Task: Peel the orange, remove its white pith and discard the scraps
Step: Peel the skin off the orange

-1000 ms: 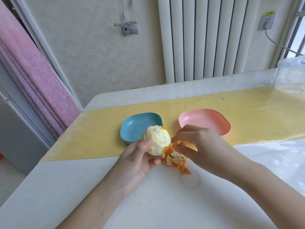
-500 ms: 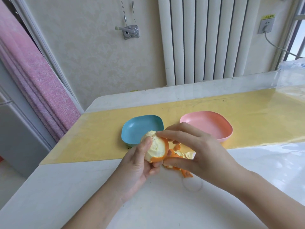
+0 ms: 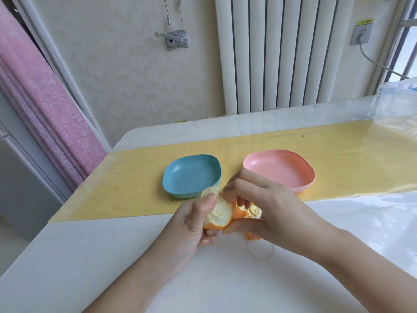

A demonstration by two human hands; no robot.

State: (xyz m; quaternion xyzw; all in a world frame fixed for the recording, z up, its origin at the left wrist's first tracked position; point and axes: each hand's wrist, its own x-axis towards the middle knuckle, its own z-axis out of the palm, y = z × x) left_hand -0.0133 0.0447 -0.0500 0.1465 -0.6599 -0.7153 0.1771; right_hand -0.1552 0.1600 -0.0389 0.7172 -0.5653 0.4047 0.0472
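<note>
While the left hand (image 3: 194, 222) cupped the mostly bare orange (image 3: 217, 212) just above the table (image 3: 112, 256), its remaining peel (image 3: 240, 213) hung at three o'clock (pinched by the right hand (image 3: 266, 206)).

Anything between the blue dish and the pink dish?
Head view: bare yellow mat between blue dish and pink dish; right hand overlaps the gap's near end.

left hand (image 3: 194, 222) bare | right hand (image 3: 268, 211) bare | forearms (image 3: 140, 279) bare | nails (image 3: 211, 201) short
</note>
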